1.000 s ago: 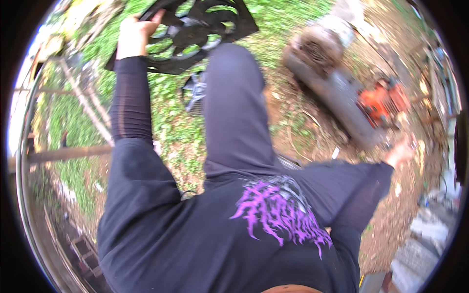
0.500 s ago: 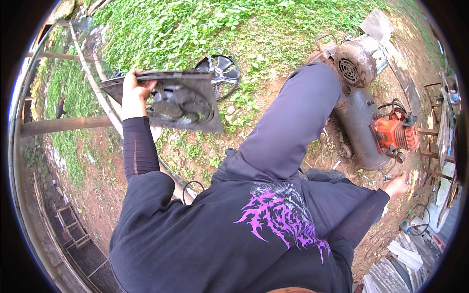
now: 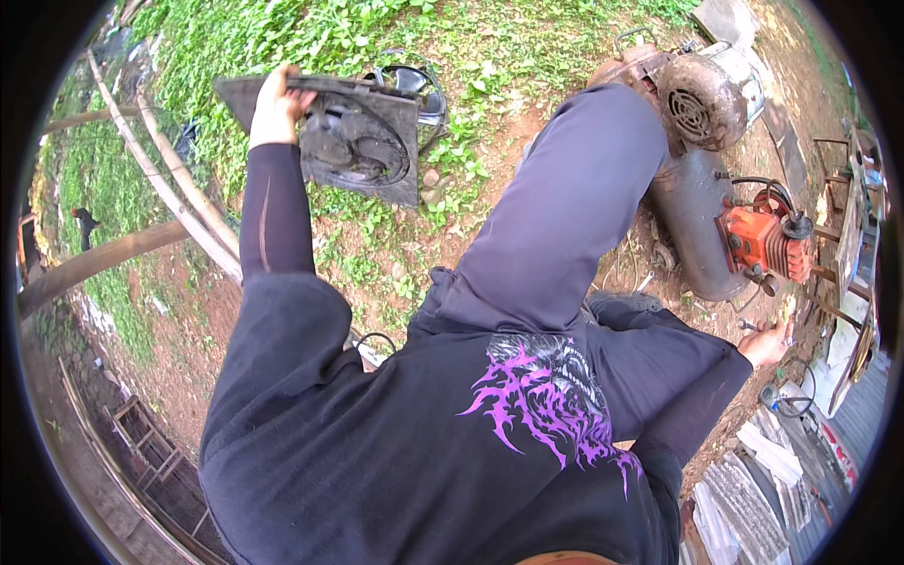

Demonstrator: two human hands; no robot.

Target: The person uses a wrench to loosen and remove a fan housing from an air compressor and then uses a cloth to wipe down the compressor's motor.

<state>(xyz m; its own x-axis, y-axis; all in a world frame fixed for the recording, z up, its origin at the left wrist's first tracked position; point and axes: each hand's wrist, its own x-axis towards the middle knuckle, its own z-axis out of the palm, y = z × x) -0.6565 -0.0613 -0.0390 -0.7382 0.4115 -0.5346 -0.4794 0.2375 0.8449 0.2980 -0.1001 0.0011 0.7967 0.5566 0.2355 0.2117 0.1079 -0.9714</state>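
Note:
My left hand [image 3: 279,105] grips the upper edge of a black fan shroud [image 3: 400,155], a flat square panel with a round fan set in it. The panel is held up over the grass, tilted. Behind it a second black fan [image 3: 426,92] lies on the ground, partly hidden. Low at the right, my right hand [image 3: 768,345] is closed around a small metal wrench [image 3: 749,326], whose head sticks out toward the compressor; the rest is hidden by the fingers. Just beyond that hand stands an air compressor with a dark tank [image 3: 692,231] and an orange pump head [image 3: 758,242].
A rusty electric motor [image 3: 704,99] sits on the tank's far end. Another wrench [image 3: 645,282] lies on the dirt by my shoe [image 3: 621,309]. Wooden poles [image 3: 160,184] cross at the left. Corrugated sheets [image 3: 739,504] are piled at the lower right.
My left hand has carried the fan shroud farther away, so it covers more of the fan behind. My right hand has shifted slightly nearer, and the wrench head now shows beside its fingers.

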